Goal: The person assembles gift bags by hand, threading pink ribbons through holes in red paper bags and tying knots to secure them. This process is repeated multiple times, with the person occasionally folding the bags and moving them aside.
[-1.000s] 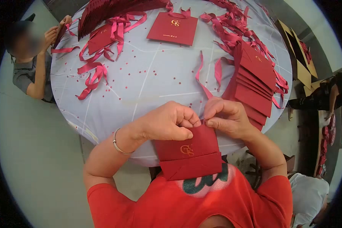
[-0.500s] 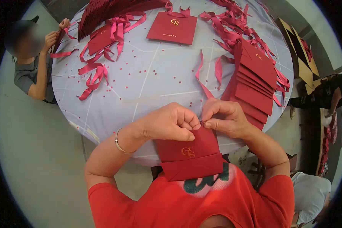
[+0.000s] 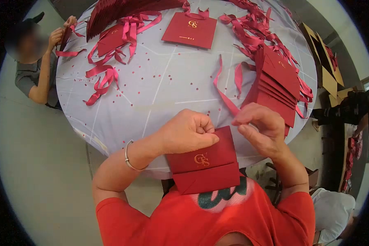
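Note:
A dark red paper bag (image 3: 222, 148) with a gold logo lies at the table's near edge against my red shirt, its bottom folded up toward me. My left hand (image 3: 190, 133) is closed at the bag's top edge, fingers curled and thumb on the front; the pinched spot is partly hidden. To the right of the bag, my right hand (image 3: 263, 130) is raised, thumb and forefinger drawn together and slightly blurred. A pink-red ribbon (image 3: 224, 96) trails from its fingertips across the tablecloth.
Overlapping red bags (image 3: 278, 84) fan out on the right, below a heap of ribbons (image 3: 250, 30). A finished-looking bag (image 3: 190, 32) lies at the back, beside a long row of bags (image 3: 110, 16). A co-worker (image 3: 39, 78) sits left. Cardboard boxes (image 3: 322, 57) stand right.
My right hand has moved right, away from the bag's top edge and from my left hand. The left hand stays at the bag, its fingers more curled.

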A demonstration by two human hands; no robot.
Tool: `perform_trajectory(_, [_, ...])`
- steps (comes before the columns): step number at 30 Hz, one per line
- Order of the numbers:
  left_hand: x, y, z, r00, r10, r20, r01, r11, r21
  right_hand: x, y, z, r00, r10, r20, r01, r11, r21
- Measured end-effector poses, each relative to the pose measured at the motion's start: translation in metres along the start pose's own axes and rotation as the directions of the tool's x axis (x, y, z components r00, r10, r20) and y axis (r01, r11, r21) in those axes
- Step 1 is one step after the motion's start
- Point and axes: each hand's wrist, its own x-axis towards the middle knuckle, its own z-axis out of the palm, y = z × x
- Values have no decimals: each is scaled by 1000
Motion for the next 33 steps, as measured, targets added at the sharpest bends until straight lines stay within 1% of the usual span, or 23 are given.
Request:
perform_trajectory(2, [-2, 1, -3, 1000, 29, 6, -29, 999, -43, 0, -14, -5, 997, -46, 60, 58, 973, -223])
perform_trajectory(3, [-2, 1, -4, 998, 59, 12, -58, 995, -81, 0, -16, -4, 991, -91, 93, 114, 953, -281])
perform_trajectory(5, [-1, -2, -7, 998, 56, 26, -54, 994, -95, -6, -16, 2, 989, -74, 127, 110, 947, -301])
perform_trajectory(6, [-1, -3, -7, 998, 51, 38, -47, 993, -106, -7, -15, 5, 978, -140, 153, 187, 914, -360])
perform_trajectory(7, [-1, -3, -7, 998, 50, 36, -46, 993, -108, -9, -15, 7, 978, -139, 156, 187, 914, -359])
perform_trajectory(9, [-2, -2, -6, 999, 30, 23, -28, 996, -82, -13, -14, 14, 985, -63, 158, 118, 924, -363])
perform_trajectory(10, [-1, -3, -5, 999, 30, 23, -28, 996, -82, -13, -13, 17, 985, -86, 151, 138, 916, -376])
perform_trajectory(12, [0, -6, -1, 998, 58, -39, -63, 989, -135, -14, -14, 19, 984, -92, 152, 147, 904, -401])
perform_trajectory(14, [-1, -5, -1, 998, 52, -41, -57, 988, -141, -13, -15, 21, 983, -97, 153, 154, 892, -426])
perform_trajectory(16, [-1, -6, -1, 998, 45, -44, -51, 988, -148, -12, -15, 22, 977, -163, 136, 208, 863, -460])
perform_trajectory(17, [0, -6, -1, 998, 49, -44, -54, 990, -132, -12, -15, 22, 977, -161, 137, 207, 863, -461])
perform_trajectory(19, [0, -8, -1, 998, 53, -43, -58, 991, -116, -13, -14, 23, 987, -123, 104, 157, 883, -443])
perform_trajectory(23, [-1, -7, -1, 996, 71, -51, -77, 991, -109, -10, -15, 24, 978, -157, 136, 201, 881, -428])
perform_trajectory(25, [-2, -7, 0, 996, 69, -57, -75, 991, -113, -11, -14, 27, 968, -195, 155, 245, 857, -453])
perform_trajectory(29, [-2, -6, 0, 996, 57, -62, -61, 996, -65, -11, -15, 28, 974, -183, 134, 225, 839, -495])
perform_trajectory(31, [-1, -8, -1, 996, 64, -64, -67, 997, -46, -10, -20, 28, 981, -138, 134, 188, 837, -514])
perform_trajectory(33, [-1, -9, -1, 996, 64, -66, -67, 997, -38, -9, -24, 30, 982, -127, 143, 185, 820, -541])
